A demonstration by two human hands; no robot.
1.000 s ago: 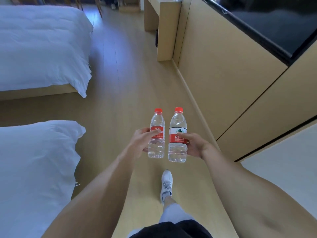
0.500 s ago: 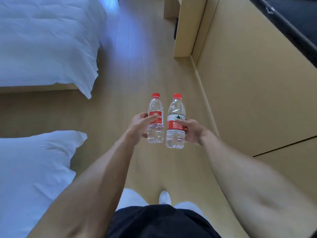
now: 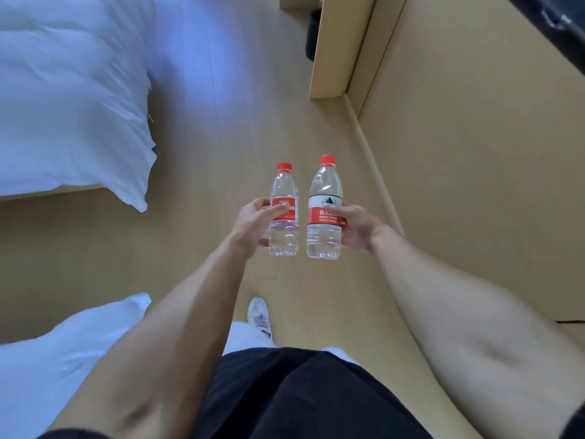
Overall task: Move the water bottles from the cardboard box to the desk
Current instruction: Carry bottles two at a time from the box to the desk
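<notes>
The left hand [image 3: 253,221] wraps its fingers around a smaller water bottle [image 3: 284,213], the right hand [image 3: 356,226] around a larger one [image 3: 325,210], both upright above the wooden floor [image 3: 247,122]; carrying them level, caps up, should keep each grip secure

On the right bottle [image 3: 324,213] I read "NONGFU SPRING" beneath partly covered Chinese characters on its red label. The left bottle [image 3: 284,213] shows white characters too blurred for me to read.
</notes>
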